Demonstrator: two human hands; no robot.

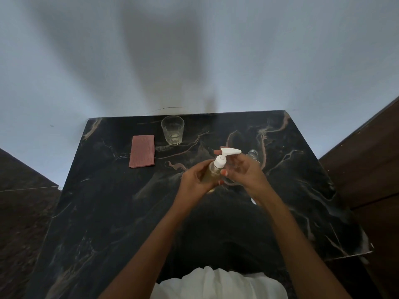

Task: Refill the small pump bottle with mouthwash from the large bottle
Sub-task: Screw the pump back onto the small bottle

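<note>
Two hands and five loose items are listed over a black, pale-veined table (103, 212), from left to right.

Left edge: dark speckled floor (26, 212) is seen beyond it. A broad stretch of open top lies between this edge, the near edge and the forearms.

Far left of centre: a folded pink cloth (142, 151) is laid flat, well inside the left edge. A clear glass tumbler (172, 130) is stood upright just beside the cloth's far right corner, close to the far edge where the table is set against the wall.

Centre: the small pump bottle (210, 174) is held off the top, a little right of the middle, with yellowish liquid inside. Its body is gripped by the left hand (195, 180), whose fingers are curled round it. The white pump (224, 157) is seated on the neck, with its spout pointing right. The right hand (244, 171) is cupped about the pump, with its fingers behind the spout and its thumb tip at the collar.

Right of centre: the clear neck of the large bottle (253, 153) is seen just behind the right hand, and its body is mostly hidden. A small white item (253, 200) is partly shown under the right wrist and is too hidden to name.

Right edge: open veined top runs from the hands to this edge, with brown wooden panelling (367, 158) beyond.

Room: a pale grey-blue wall (64, 61) is crossed by soft shadows. A white garment (216, 283) is seen at the near edge.
</note>
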